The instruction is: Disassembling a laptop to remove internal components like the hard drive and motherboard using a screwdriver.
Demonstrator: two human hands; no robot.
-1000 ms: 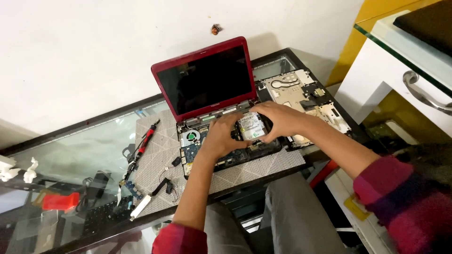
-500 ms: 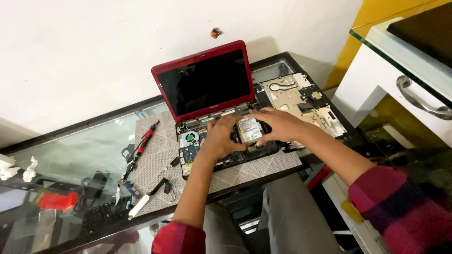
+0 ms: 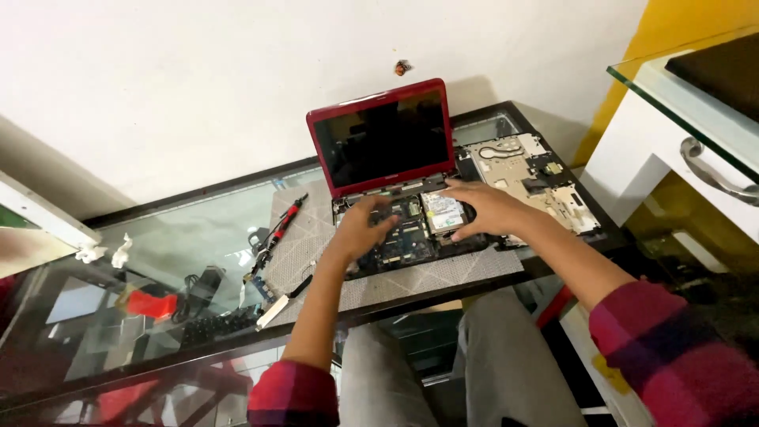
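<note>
- Spreading under both hands is a glass tabletop (image 3: 198, 237) with a dark frame, set against a plain white wall; a grey gridded mat (image 3: 443, 273) covers the stretch beneath them.
- To the far right of the right hand stands a white cabinet (image 3: 632, 166) with a glass top and a metal handle, against a yellow wall.
- The left hand (image 3: 365, 225) lies with fingers curled loosely on the exposed circuit board of the opened red laptop (image 3: 379, 142), gripping nothing that can be seen.
- The right hand (image 3: 482, 207) rests flat, fingers spread, on the edge of the silver hard drive (image 3: 443, 212), which sits in the laptop base just between the two hands.
- Just beyond the right hand lies the removed laptop cover panel (image 3: 526, 170), inside face up.
- Well to the left of the left hand lie a red-handled screwdriver (image 3: 285, 217), a white flat tool (image 3: 273, 310) and small dark parts.
- Farther left sit a red object (image 3: 150, 304) and crumpled white scraps (image 3: 118, 253).
</note>
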